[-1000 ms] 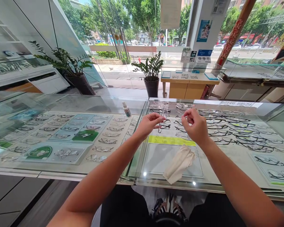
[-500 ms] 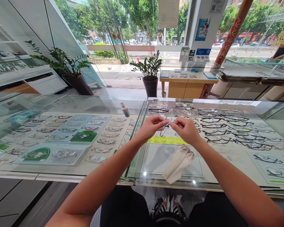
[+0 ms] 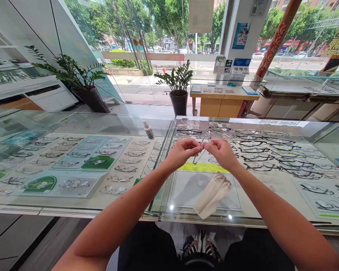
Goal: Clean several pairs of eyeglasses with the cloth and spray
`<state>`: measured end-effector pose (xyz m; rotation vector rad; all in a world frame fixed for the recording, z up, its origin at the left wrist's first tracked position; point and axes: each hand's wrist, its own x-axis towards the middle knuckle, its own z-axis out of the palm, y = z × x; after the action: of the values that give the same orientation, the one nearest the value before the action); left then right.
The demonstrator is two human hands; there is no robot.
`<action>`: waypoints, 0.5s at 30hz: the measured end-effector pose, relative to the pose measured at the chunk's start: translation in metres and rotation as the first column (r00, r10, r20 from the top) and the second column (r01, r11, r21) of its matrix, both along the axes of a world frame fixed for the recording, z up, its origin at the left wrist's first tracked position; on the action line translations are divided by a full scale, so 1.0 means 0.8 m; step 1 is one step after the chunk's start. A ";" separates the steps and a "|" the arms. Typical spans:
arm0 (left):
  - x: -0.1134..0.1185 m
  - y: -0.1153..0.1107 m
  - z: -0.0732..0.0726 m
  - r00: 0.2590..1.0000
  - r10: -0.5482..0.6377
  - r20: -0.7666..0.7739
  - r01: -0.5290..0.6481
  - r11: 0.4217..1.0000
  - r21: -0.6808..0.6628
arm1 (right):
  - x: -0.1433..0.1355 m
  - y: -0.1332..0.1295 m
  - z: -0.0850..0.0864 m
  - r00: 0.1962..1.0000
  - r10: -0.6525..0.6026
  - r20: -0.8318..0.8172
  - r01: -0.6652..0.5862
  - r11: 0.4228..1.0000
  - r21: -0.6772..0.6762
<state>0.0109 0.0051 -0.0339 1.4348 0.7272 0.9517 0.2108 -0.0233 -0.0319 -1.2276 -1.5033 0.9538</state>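
Note:
Above the glass display counter [image 3: 172,205], both my hands are closed on a thin-framed pair of eyeglasses [image 3: 196,158]. My left hand [image 3: 184,152] pinches it from the left, thumb and fingers together. From the other side my right hand [image 3: 220,152] grips it, its fingertips close to the left ones. One slim temple arm slants down between the hands, and another thin part rises above them. My fingers hide much of the frame. Below my right hand, a crumpled beige cloth [image 3: 213,195] lies on the counter top.
A small white spray bottle [image 3: 148,130] stands on the glass left of my hands. Rows of eyeglasses [image 3: 254,150] show on the right, with more display trays [image 3: 81,190] on the left. Beyond the counter are potted plants [image 3: 178,101] and a wooden display table [image 3: 224,103].
The eyeglasses have turned slightly between my fingers, and the part rising above my hands has shifted a little to the right. My hands stay close together; the cloth and bottle lie unmoved.

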 end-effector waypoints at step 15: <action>-0.003 0.013 -0.002 0.945 0.316 0.088 -0.303 0.944 -0.133 | 0.015 0.018 -0.015 0.984 -0.174 -0.032 0.169 0.979 -0.112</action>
<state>0.0086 0.0152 -0.0357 1.1756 0.9307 1.1986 0.2225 -0.0093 -0.0441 -1.3839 -1.3039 0.9499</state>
